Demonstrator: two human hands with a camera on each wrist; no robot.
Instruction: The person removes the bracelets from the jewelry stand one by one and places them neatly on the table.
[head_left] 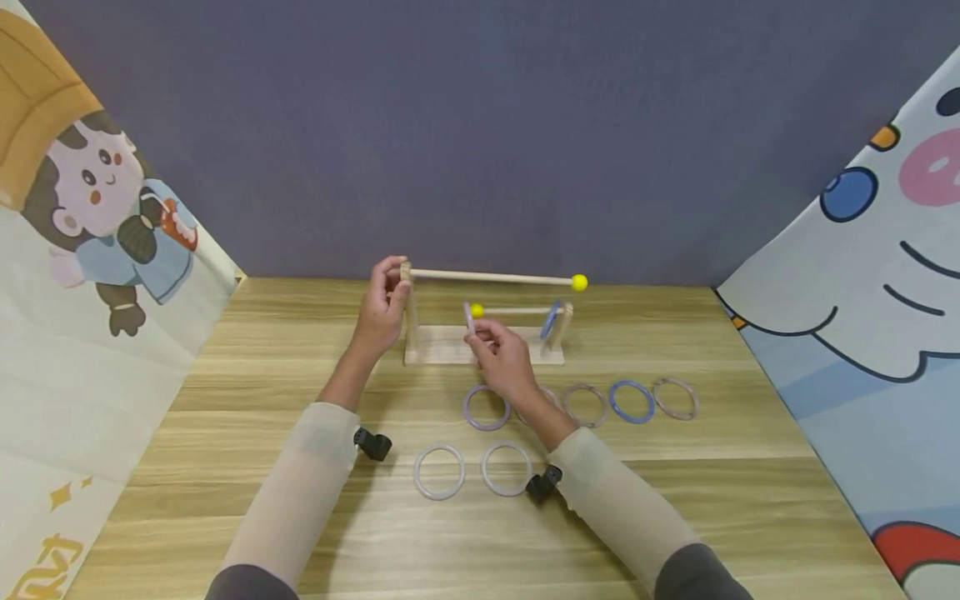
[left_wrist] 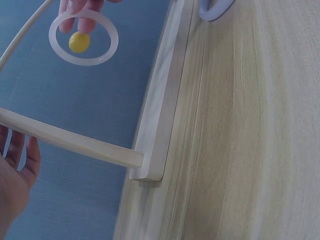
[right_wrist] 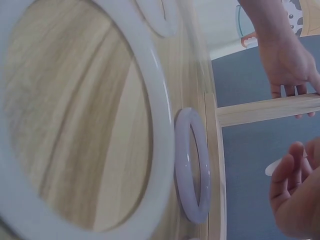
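At the top of the left post of a wooden bangle rack (head_left: 483, 356), my left hand (head_left: 384, 312) grips the wood between thumb and fingers. My right hand (head_left: 504, 358) pinches a pale bangle (head_left: 468, 317) upright by its edge, at the free end of the lower rod (head_left: 517, 311). The left wrist view shows that rod's yellow ball (left_wrist: 79, 43) through the ring of the bangle. A blue bangle (head_left: 550, 321) hangs on the same rod near the right post. The upper rod (head_left: 487, 277) is bare, ending in another yellow ball (head_left: 580, 282).
In front of the rack lies a row of bangles, among them a lavender one (head_left: 466, 407) and a blue one (head_left: 632, 421); my right forearm partly covers one. Nearer are two whitish bangles, one on the left (head_left: 416, 473). A dark panel (head_left: 480, 142) stands behind the table.
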